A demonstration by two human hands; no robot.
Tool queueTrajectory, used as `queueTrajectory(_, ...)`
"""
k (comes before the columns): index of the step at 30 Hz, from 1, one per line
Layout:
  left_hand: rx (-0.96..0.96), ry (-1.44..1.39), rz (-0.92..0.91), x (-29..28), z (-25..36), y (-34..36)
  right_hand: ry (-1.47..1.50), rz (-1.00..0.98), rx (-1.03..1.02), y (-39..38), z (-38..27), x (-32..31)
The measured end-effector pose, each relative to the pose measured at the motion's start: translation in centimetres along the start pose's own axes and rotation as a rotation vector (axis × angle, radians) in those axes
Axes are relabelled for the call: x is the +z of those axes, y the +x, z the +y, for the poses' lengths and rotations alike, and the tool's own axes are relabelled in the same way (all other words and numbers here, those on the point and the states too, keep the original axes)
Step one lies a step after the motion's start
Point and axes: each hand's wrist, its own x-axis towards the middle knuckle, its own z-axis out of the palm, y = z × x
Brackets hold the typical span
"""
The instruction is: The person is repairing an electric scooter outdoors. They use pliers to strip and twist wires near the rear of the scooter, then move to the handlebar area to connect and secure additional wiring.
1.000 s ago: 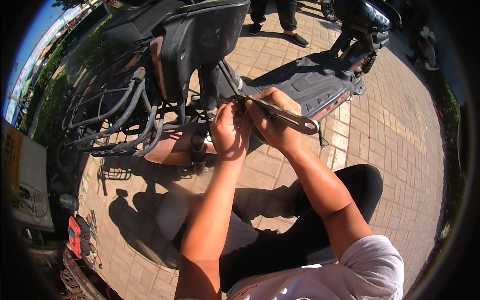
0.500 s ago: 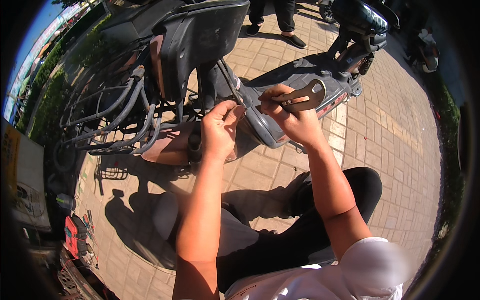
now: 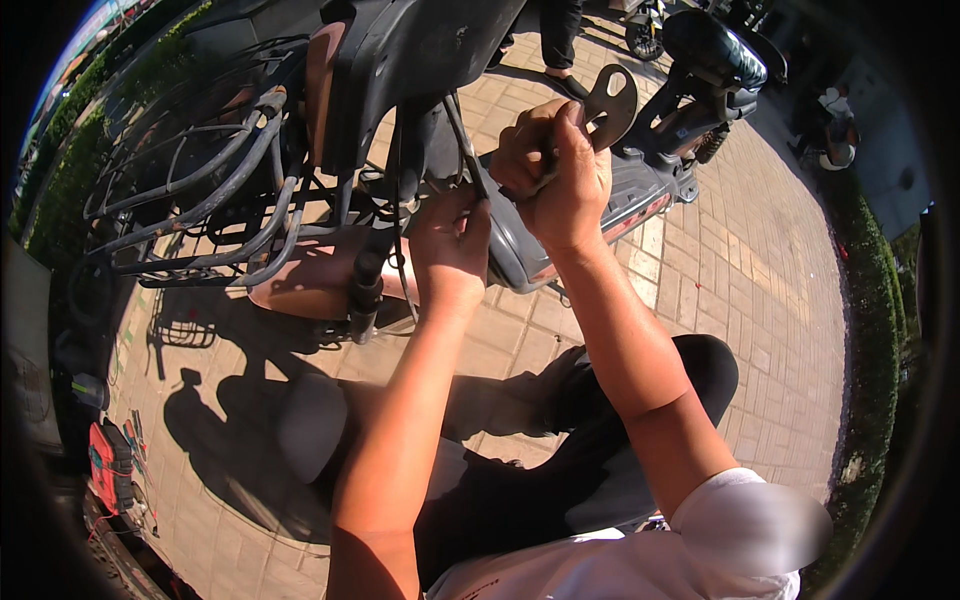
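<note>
My left hand [image 3: 450,250] is closed, its fingertips pinching a black cable [image 3: 464,145] that hangs down from the scooter's front panel. Just to the right and slightly higher, my right hand [image 3: 565,180] is in a fist around a flat metal tool [image 3: 613,103]. The tool's wide end, with a hole in it, sticks out above the fist; its other end is hidden by my fingers. Both hands are in front of the black and pinkish electric scooter [image 3: 425,45], near its footboard [image 3: 640,180].
A wire basket [image 3: 235,190] juts out at the scooter's left side. On the paving at lower left lies a red and black case [image 3: 110,465] beside some hand tools [image 3: 135,440]. A person's dark trouser leg [image 3: 558,35] shows behind the scooter. My bent knee [image 3: 710,375] is at right.
My right hand has risen and turned, so the metal tool now points upward. My left hand has shifted slightly right, onto the black cable. The whole view has moved a little.
</note>
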Motion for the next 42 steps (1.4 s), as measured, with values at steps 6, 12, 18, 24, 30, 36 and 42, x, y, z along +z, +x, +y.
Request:
queueTrajectory(6,0.041,-0.048,0.030,0.2,0.5,-0.5,-0.140,-0.001,-0.019,-0.1,1.0,0.7)
queueTrajectory(12,0.088,-0.027,0.034,0.4,0.5,-0.4,-0.119,-0.009,-0.017,0.0,1.0,0.7)
queueTrajectory(18,0.123,0.046,0.048,0.3,1.1,-0.3,-0.148,-0.048,-0.027,0.0,1.3,0.4)
queueTrajectory(24,0.138,0.065,0.062,0.3,1.1,-0.3,-0.162,-0.018,-0.036,0.1,1.3,0.9)
queueTrajectory(30,0.137,0.078,0.074,0.6,1.1,-0.3,-0.194,-0.017,-0.065,0.1,1.2,1.0)
queueTrajectory(36,0.127,0.124,0.078,0.4,1.2,-0.4,-0.225,0.025,-0.064,0.3,1.2,1.8)
queueTrajectory(42,0.162,0.133,0.093,0.4,1.2,-0.4,-0.246,0.079,-0.048,0.5,1.3,2.2)
